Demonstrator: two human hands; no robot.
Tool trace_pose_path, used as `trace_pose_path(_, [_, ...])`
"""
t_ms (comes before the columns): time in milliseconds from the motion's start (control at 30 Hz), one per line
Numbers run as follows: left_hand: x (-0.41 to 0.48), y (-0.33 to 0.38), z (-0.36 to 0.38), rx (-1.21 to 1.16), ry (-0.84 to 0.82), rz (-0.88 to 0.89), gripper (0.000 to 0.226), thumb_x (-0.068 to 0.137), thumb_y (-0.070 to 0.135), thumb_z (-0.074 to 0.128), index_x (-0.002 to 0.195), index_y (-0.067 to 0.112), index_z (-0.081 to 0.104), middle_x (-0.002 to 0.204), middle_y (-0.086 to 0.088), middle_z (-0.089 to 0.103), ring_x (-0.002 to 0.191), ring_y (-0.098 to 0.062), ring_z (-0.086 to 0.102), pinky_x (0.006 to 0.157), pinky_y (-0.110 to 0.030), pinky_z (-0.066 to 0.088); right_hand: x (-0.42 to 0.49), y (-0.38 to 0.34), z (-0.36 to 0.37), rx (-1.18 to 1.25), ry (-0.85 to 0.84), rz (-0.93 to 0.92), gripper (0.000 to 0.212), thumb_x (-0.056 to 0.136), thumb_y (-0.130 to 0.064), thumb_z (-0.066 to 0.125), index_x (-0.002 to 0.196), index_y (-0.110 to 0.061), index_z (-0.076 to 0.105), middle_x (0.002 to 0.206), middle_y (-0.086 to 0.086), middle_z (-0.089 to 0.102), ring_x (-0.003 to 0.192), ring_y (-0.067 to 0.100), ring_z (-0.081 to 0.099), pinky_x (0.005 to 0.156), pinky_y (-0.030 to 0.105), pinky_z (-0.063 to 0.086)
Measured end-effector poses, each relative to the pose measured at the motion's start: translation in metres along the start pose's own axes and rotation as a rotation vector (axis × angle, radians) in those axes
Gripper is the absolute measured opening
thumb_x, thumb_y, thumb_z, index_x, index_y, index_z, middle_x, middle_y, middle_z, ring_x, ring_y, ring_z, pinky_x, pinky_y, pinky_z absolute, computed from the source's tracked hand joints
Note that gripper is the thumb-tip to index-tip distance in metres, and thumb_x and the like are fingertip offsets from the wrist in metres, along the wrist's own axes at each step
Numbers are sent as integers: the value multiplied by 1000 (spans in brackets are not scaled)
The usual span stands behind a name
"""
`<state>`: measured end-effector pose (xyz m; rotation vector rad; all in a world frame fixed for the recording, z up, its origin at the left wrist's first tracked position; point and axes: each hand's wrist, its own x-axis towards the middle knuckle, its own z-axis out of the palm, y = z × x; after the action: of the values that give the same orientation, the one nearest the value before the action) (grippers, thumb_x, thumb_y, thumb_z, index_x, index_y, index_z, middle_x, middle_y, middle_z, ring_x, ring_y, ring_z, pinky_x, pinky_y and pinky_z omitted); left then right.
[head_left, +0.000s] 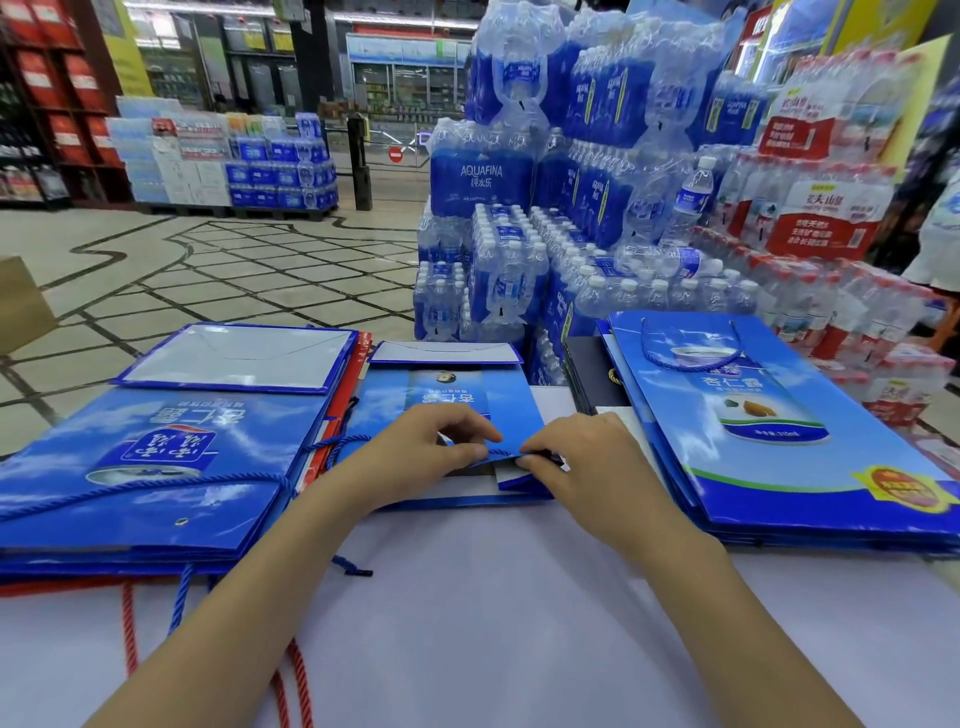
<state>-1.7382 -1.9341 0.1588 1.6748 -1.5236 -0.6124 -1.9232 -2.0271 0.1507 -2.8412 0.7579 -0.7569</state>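
AQUAFINA marks the water pack; 杏仁露, upside down, the middle bag.

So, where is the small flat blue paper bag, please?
Head view, centre: the small blue bag lies between the left bag stack and right bag stack, left hand and right hand pinching its near edge.

A tiled floor - pale, with dark lines - spreads far beyond the left hand. Further off that way stand a water pallet, a black post and red shelves. Just beyond the right hand rise stacked blue packs, with red packs to their right. Coolers line the back wall under strip lights. A white table lies under both hands.
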Motion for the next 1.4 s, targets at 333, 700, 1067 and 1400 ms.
trace_pose_path(333, [7, -14, 0, 124, 179, 35, 24, 91, 6, 62, 86, 29, 62, 89, 7, 59, 78, -6, 53, 73, -14, 41, -7, 0, -10, 153, -363, 150, 15, 87, -42, 64, 90, -28, 60, 100, -11, 60, 97, 10, 55, 90, 32, 45])
trace_pose_path(700, [5, -11, -17, 203, 406, 8, 36, 84, -4, 55, 98, 27, 65, 107, 8, 56, 102, -7, 50, 86, -22, 38, -4, -21, 3, -187, -191, 364, 32, 98, -47, 47, 89, -18, 55, 97, 3, 54, 97, 25, 53, 70, 32, 33])
trace_pose_path(1067, [5, -34, -4, 693, 184, -427, 49, 92, 51, 49, 129, 19, 48, 132, -14, 45, 120, -33, 46, 99, -41, 42, -3, -31, 7, -194, -151, 457, 19, 104, -28, 39, 102, -13, 50, 105, 8, 57, 96, 26, 50, 74, 30, 30])
trace_pose_path(1400, [8, -33, 3, 762, 328, -403, 50, 96, 55, 38, 128, 16, 47, 129, -16, 48, 116, -36, 46, 96, -45, 43, 13, -21, 3, 1077, 194, 863, 45, 85, -10, 71, 121, -21, 47, 105, 3, 67, 81, 14, 68, 59, 25, 54])
